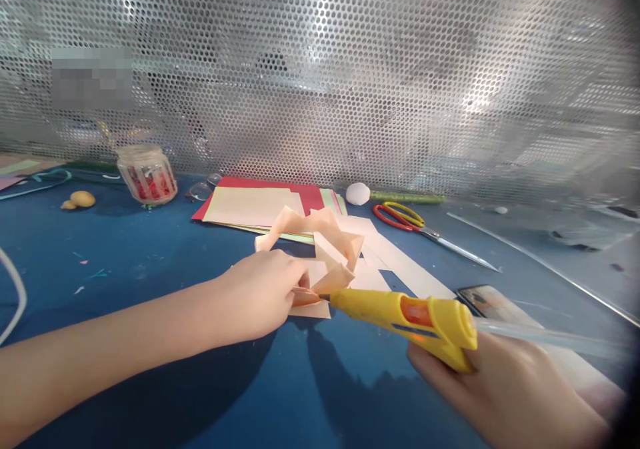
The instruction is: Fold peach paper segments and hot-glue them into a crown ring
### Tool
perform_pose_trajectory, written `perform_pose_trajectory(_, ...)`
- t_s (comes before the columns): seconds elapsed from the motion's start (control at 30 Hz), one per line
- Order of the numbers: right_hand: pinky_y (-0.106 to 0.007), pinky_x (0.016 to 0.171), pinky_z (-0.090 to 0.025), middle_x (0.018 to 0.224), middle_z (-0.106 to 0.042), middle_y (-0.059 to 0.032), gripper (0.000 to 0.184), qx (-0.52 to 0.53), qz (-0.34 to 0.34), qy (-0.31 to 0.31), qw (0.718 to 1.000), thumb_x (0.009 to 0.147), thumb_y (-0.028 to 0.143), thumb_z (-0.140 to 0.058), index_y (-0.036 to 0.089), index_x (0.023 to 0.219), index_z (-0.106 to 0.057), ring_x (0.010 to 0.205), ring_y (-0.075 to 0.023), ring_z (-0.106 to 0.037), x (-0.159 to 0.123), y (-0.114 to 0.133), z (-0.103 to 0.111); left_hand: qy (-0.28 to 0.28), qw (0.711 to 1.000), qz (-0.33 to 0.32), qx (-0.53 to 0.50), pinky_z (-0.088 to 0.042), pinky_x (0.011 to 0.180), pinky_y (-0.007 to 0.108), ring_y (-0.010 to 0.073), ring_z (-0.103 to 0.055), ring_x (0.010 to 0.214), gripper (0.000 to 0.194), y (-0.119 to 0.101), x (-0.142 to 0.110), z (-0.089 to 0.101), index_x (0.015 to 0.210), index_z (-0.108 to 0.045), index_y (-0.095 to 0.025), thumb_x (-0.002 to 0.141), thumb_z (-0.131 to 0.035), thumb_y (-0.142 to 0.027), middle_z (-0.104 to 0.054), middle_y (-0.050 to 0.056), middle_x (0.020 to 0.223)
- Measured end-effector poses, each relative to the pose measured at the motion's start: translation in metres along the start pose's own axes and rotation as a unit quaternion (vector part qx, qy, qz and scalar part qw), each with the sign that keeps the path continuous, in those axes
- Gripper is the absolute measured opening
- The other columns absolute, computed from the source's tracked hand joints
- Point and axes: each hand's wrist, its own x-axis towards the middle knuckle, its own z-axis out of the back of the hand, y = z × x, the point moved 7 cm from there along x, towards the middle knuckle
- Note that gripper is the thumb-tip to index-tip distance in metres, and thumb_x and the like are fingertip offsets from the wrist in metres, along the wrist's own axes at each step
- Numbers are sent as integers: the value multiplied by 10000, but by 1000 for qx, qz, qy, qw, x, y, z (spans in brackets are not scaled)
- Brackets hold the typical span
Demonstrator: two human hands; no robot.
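My left hand (260,295) is closed on a folded peach paper strip (320,242), pinching its near end while the zigzag folds rise behind my fingers. My right hand (510,385) grips a yellow glue gun (410,315) with a clear glue stick poking out of its back. The gun's nozzle touches the paper right at my left fingertips. Both sit low over the blue table (150,255).
A stack of coloured paper sheets (260,205) lies behind the folded strip, with loose peach strips (400,262) to its right. Red and yellow scissors (415,225), a white ball (358,193), a jar (147,174) and a phone (487,300) lie around. A perforated metal screen (350,69) closes the back.
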Motion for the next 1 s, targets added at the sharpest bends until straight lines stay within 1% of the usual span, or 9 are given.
perform_pose_trajectory(0.1,-261,294,-386,380,-565,-2,368,-1,55,0,998,822,370,-397,283,484,-513,295,-198,-552,2,9,2,7,1000,9,1,-487,659,300,132,-589,709,148,0,0,-1,906,-618,-160,948,-533,-273,-615,-11,812)
perform_pose_trajectory(0.17,-258,281,-376,377,-569,-10,393,-8,80,4,997,839,335,-403,279,461,-495,292,-200,-555,3,12,4,11,1000,14,7,-489,672,307,139,-593,728,126,-1,0,-2,918,-616,-163,940,-545,-265,-614,-12,811)
perform_pose_trajectory(0.33,-258,278,-375,364,-553,-3,409,-10,115,9,993,846,331,-426,283,442,-464,288,-200,-549,4,13,5,16,999,27,38,-480,676,308,139,-571,716,48,-4,0,-2,902,-597,-163,915,-562,-194,-578,-24,777)
perform_pose_trajectory(0.5,-235,269,-377,357,-546,1,400,-10,120,-4,993,848,282,-394,277,455,-467,276,-181,-545,9,17,9,15,999,24,45,-472,690,316,147,-565,742,42,-5,-1,-2,923,-596,-166,905,-558,-170,-574,-22,802)
perform_pose_trajectory(0.6,-236,254,-354,316,-504,8,410,-15,124,-18,992,848,258,-367,282,445,-442,222,-173,-498,12,23,15,15,999,28,42,-463,675,309,143,-564,727,55,-4,0,-2,911,-594,-168,917,-539,-175,-584,-19,817)
perform_pose_trajectory(0.73,-248,256,-324,296,-467,29,382,-17,124,-34,992,856,228,-349,279,489,-443,199,-171,-480,12,25,18,14,998,32,46,-447,667,305,146,-568,729,83,-5,0,-3,909,-595,-167,915,-517,-138,-591,-20,805)
perform_pose_trajectory(0.87,-256,244,-320,305,-481,26,371,-25,124,-34,991,842,275,-388,281,479,-467,205,-178,-484,9,18,16,16,998,35,42,-409,634,295,162,-581,749,114,-6,-1,-3,890,-586,-168,902,-489,-107,-602,-13,795)
perform_pose_trajectory(0.97,-264,261,-368,362,-551,-16,404,-53,96,-27,994,829,337,-428,282,433,-483,266,-204,-539,9,5,15,13,999,32,31,-372,607,290,179,-593,754,131,-5,-1,-3,861,-573,-184,879,-473,-101,-619,-1,814)
perform_pose_trajectory(1.0,-259,263,-373,381,-572,-18,385,-42,106,-10,993,813,359,-458,280,440,-513,275,-201,-547,10,4,14,12,999,31,28,-362,597,289,185,-595,746,136,-4,-1,-3,850,-570,-191,864,-472,-98,-623,2,816)
